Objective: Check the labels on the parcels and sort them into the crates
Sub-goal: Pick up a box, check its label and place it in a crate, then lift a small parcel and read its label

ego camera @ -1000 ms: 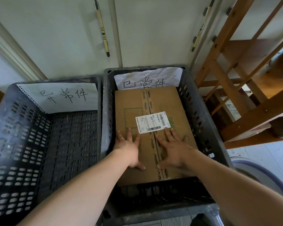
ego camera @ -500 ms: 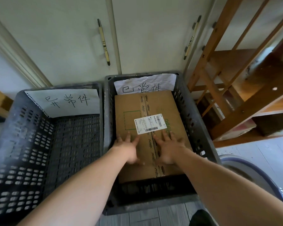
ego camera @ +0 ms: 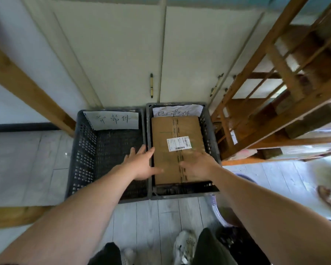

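Observation:
Two dark perforated crates stand side by side on the floor, each with a handwritten paper sign at its back wall. A flat brown cardboard parcel (ego camera: 176,150) with a white barcode label (ego camera: 178,143) lies in the right crate (ego camera: 211,131). The left crate (ego camera: 82,150) holds nothing. My left hand (ego camera: 141,163) hovers with fingers spread above the rim between the two crates, off the parcel. My right hand (ego camera: 197,165) is spread over the parcel's near right part, and I cannot tell whether it touches.
White cupboard doors (ego camera: 189,54) rise behind the crates. A wooden ladder-like frame (ego camera: 275,92) stands to the right, a wooden beam (ego camera: 27,88) to the left. My shoes (ego camera: 183,245) are on grey floor planks. A round basin rim (ego camera: 216,209) sits near the right crate.
The view has risen and pulled back from the crates. My left hand lifted off the parcel and moved left to the crate rim. My right hand drew back toward the parcel's near end.

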A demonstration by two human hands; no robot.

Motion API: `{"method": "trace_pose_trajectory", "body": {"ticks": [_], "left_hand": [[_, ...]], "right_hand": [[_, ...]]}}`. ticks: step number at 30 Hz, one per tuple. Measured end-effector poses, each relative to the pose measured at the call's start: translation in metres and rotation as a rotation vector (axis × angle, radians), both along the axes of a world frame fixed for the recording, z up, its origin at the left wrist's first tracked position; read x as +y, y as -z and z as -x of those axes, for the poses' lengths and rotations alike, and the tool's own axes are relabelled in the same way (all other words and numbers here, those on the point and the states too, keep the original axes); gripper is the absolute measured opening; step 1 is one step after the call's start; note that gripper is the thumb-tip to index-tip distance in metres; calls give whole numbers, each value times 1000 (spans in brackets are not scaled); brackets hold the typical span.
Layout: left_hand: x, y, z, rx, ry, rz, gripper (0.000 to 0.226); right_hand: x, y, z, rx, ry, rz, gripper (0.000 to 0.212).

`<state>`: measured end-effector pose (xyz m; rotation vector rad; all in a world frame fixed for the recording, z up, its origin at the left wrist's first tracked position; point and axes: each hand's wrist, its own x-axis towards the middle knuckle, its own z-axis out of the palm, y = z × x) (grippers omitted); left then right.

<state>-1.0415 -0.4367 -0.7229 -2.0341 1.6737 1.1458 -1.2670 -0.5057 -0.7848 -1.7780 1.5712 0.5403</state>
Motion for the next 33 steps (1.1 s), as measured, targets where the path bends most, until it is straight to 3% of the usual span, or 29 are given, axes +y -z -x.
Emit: {"method": "trace_pose_trajectory", "body": {"ticks": [5, 8, 11, 18, 21, 25, 33], "left_hand": [[41, -108, -28, -25, -13, -4, 94], [62, -161, -44, -41, 24, -1, 92], [79, -205, -56, -69, 40, -1, 90], [106, -269, -71, -71, 2, 40, 90], [121, -289, -70, -79, -40, 105, 91], [156, -322, -55, -116, -75, 143, 89], [219, -369, -49, -106, -163, 173, 93]], "right_hand": [[14, -59, -2, 1, 37, -57, 70], [52, -171, -23, -46, 53, -56, 76], [80, -248, -37, -102, 42, -25, 61], [104, -312, -38, -165, 75, 34, 60], [118, -333, -31, -152, 41, 85, 40], [142, -359, -13, -160, -10, 141, 85], [182, -414, 7, -142, -134, 152, 77]]}}
